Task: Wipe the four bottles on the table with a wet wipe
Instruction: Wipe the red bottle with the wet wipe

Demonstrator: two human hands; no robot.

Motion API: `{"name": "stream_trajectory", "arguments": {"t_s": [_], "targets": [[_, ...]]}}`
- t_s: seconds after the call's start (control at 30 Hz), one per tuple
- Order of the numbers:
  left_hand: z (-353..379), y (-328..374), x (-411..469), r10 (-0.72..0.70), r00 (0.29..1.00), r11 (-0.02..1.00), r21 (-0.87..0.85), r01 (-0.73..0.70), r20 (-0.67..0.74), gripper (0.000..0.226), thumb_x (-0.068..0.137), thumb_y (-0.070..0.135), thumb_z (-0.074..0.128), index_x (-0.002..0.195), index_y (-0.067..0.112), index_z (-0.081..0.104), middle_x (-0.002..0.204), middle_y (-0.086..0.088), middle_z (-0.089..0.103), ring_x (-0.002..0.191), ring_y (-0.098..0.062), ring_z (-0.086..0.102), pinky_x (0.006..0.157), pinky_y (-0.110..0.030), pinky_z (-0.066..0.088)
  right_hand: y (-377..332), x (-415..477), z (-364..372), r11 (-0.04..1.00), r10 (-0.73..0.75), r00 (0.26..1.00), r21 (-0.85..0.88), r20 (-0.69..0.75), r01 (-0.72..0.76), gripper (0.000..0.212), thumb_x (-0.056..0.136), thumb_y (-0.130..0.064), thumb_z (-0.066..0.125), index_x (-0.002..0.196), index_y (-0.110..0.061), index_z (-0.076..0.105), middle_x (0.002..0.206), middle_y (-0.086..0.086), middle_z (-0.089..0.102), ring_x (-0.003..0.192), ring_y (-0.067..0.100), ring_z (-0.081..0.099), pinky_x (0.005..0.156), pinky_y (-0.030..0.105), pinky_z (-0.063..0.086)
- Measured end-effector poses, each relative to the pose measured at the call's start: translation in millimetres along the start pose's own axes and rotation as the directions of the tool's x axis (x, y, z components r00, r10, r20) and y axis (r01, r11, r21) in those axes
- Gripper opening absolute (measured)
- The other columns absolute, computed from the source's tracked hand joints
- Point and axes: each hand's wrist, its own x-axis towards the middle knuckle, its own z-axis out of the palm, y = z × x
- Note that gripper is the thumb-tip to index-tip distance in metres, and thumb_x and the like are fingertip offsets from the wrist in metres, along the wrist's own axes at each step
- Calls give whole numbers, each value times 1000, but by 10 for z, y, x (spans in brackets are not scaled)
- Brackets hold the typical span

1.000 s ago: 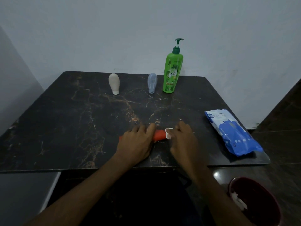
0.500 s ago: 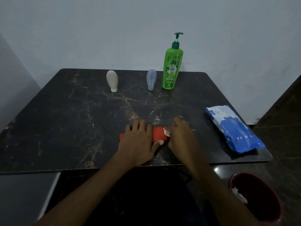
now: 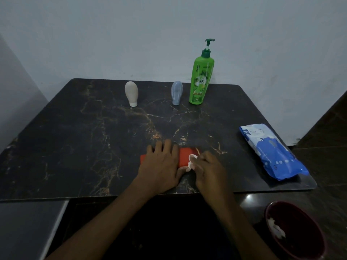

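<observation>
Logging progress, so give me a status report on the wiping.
Left hand pressing red bottle flat. Right hand pinching wet wipe against it. Nothing blocking.

One legible marking found.

Item 1, green pump bottle (image 3: 201, 79), upright at the 1 o'clock edge of the worktop (image 3: 90, 132): brand word "Vatika" in white script across the middle of the front label. Smaller print above that word near the shoulder, and on a yellow band below it, is too small to read.

Item 2, blue and white wipes pack (image 3: 270, 152), lying flat at 3 o'clock: dark print on its white upper-left corner and a row of white marks along the lower blue part, all too blurred to read.
</observation>
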Motion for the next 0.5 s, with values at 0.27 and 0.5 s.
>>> {"name": "stream_trajectory", "arguments": {"t_s": [0.27,0.5], "targets": [[2,-2,-8,2,1000,1000,-24,-3,-23,75,95,79,18,119,17,54,115,-10,53,99,-27,50,81,-46,40,-27,775,75,957,181,970,-256,163,-136,8,85,-20,65,84,-16,71,92,3,60,92,22,58,73,30,43],[-5,27,13,-47,999,998,-46,45,-27,68,100,71,18,118,18,57,115,-10,54,98,-26,51,81,-46,42,135,371,-22,957,16,972,-286,237,54,33,88,-23,64,120,-21,66,115,7,57,107,23,53,89,28,41]]}}
